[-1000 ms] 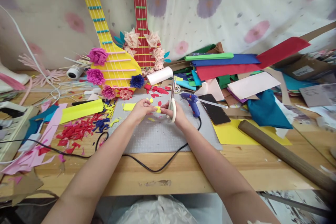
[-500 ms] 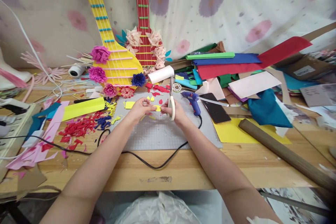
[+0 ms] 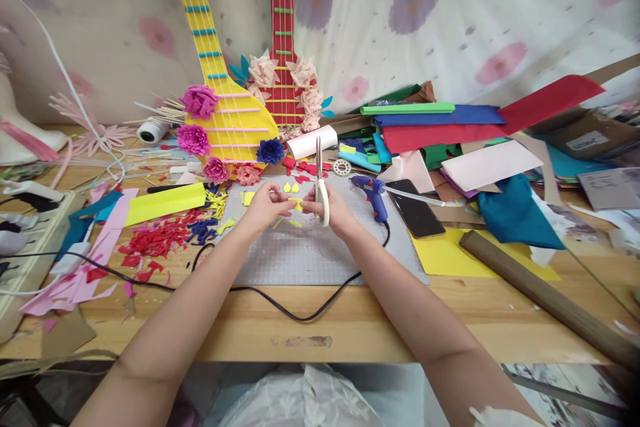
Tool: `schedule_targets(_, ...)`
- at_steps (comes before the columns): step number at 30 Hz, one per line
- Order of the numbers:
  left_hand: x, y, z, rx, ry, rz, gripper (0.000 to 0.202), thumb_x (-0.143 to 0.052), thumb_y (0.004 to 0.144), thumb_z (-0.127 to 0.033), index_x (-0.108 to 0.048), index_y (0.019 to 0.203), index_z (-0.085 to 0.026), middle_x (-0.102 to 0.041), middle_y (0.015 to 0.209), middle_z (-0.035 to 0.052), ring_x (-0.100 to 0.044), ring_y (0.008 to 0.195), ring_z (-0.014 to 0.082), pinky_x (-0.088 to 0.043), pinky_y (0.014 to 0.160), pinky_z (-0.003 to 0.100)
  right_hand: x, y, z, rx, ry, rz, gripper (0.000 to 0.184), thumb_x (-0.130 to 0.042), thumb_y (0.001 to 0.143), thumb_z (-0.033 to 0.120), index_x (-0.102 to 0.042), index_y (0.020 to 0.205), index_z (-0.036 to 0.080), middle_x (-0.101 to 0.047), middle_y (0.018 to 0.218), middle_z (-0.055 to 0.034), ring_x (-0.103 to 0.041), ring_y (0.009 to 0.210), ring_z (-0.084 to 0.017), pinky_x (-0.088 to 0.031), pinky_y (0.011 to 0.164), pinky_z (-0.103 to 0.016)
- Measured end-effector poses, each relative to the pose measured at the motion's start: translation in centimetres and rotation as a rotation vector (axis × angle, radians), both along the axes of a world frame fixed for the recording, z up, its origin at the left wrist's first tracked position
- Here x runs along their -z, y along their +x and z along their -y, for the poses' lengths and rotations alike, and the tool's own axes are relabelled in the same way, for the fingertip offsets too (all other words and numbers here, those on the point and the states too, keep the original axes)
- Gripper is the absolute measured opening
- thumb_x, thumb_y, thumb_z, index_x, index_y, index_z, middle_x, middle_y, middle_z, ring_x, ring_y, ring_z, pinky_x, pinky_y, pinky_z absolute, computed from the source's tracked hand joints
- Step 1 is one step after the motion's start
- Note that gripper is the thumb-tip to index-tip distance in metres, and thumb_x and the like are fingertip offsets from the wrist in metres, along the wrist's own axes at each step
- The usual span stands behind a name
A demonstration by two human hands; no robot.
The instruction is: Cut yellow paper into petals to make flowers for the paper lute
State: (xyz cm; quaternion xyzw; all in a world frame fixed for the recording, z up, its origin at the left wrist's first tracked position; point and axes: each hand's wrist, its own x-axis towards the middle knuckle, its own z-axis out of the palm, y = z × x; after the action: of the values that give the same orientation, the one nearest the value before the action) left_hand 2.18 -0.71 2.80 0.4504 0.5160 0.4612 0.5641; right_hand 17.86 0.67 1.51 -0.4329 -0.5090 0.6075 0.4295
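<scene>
Between the fingertips of both hands is a small yellow paper piece, held over the grey cutting mat. My left hand pinches its left side. My right hand grips its right side and also carries white-handled scissors, whose blades point up and away. Just beyond the fingers lie small yellow petal shapes and red paper pieces. A yellow paper strip is partly covered by my left hand.
A blue glue gun and a phone lie to the right. Its black cable loops across the table front. Red scraps spread at left. Yellow and red paper-flowered instruments stand behind. A brown roll lies at right.
The scissors in my right hand have tilted slightly, their blades swinging left. Both hands still hold the yellow piece. The whole view has shifted a little.
</scene>
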Motion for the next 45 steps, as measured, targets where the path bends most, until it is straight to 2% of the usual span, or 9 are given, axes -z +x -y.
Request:
schedule_targets(7,-0.1,-0.9,0.5,0.003,-0.075,0.045,0.055,-0.081,0.046,-0.030,-0.041,0.081,-0.019,-0.066,0.071,-0.0002,-0.064,0.070,0.0163,-0.051,0.060,0.029,-0.2,-1.1,-0.4,-0.012,0.020,-0.004,0.048,-0.079,0.044,0.029,-0.042,0.073,0.019,-0.055,0.063,0.0059,-0.055,0.057,-0.010,-0.045,0.060,-0.028)
schedule_targets(14,0.4,-1.7,0.3,-0.046,-0.020,0.090,0.053,-0.082,0.044,-0.028,-0.038,0.073,-0.019,-0.060,0.059,-0.0054,-0.062,0.060,0.0129,-0.050,0.060,0.028,0.4,-1.7,-1.1,-0.092,0.091,0.095,0.047,-0.076,0.050,0.037,-0.041,0.077,0.020,-0.052,0.066,0.0050,-0.051,0.059,-0.010,-0.043,0.060,-0.028)
schedule_targets(18,0.8,-2.8,0.0,-0.113,0.081,0.135,0.054,-0.081,0.044,-0.025,-0.035,0.071,-0.019,-0.061,0.062,-0.0060,-0.062,0.061,0.0119,-0.049,0.062,0.027,0.2,-0.3,-1.9,-0.202,0.300,0.386,0.038,-0.065,0.063,0.047,-0.043,0.078,0.019,-0.049,0.072,0.0030,-0.046,0.063,-0.011,-0.038,0.060,-0.026)
schedule_targets(23,1.3,-4.2,-0.5,-0.180,0.218,0.212,0.053,-0.079,0.046,-0.021,-0.033,0.072,-0.021,-0.060,0.067,-0.0070,-0.064,0.071,0.0128,-0.047,0.066,0.025,-1.5,1.1,-2.4,-0.404,0.524,0.852,0.042,-0.059,0.069,0.055,-0.048,0.085,0.017,-0.053,0.081,-0.0006,-0.046,0.069,-0.013,-0.033,0.061,-0.025)
schedule_targets(25,1.4,-4.6,-0.6,-0.187,0.260,0.246,0.052,-0.078,0.046,-0.019,-0.033,0.073,-0.021,-0.061,0.070,-0.0062,-0.063,0.073,0.0120,-0.047,0.068,0.024,-2.1,0.9,-2.3,-0.451,0.601,0.938,0.045,-0.059,0.070,0.056,-0.048,0.088,0.017,-0.055,0.084,-0.0029,-0.047,0.071,-0.014,-0.033,0.062,-0.025)
schedule_targets(29,1.6,-5.0,-0.5,-0.201,0.308,0.296,0.052,-0.077,0.048,-0.016,-0.033,0.074,-0.021,-0.060,0.073,-0.0061,-0.061,0.069,0.0095,-0.045,0.067,0.023,-2.5,-0.5,-1.7,-0.456,0.719,1.015,0.045,-0.057,0.073,0.057,-0.047,0.088,0.017,-0.058,0.089,-0.0070,-0.051,0.076,-0.017,-0.034,0.063,-0.025)
schedule_targets(35,1.6,-5.6,-0.1,-0.223,0.316,0.348,0.052,-0.078,0.046,-0.013,-0.035,0.073,-0.021,-0.059,0.073,-0.0067,-0.059,0.068,0.0076,-0.045,0.068,0.021,-2.8,-2.0,-1.0,-0.457,0.722,1.065,0.045,-0.053,0.075,0.060,-0.045,0.089,0.018,-0.060,0.090,-0.0077,-0.054,0.075,-0.017,-0.034,0.063,-0.025)
schedule_targets(45,1.5,-6.4,0.2,-0.238,0.297,0.335,0.050,-0.077,0.046,-0.013,-0.036,0.073,-0.021,-0.056,0.071,-0.0075,-0.057,0.066,0.0071,-0.044,0.068,0.022,-3.3,-2.9,-0.8,-0.442,0.681,1.195,0.048,-0.049,0.075,0.065,-0.049,0.090,0.019,-0.064,0.083,-0.0061,-0.058,0.072,-0.018,-0.030,0.059,-0.025)
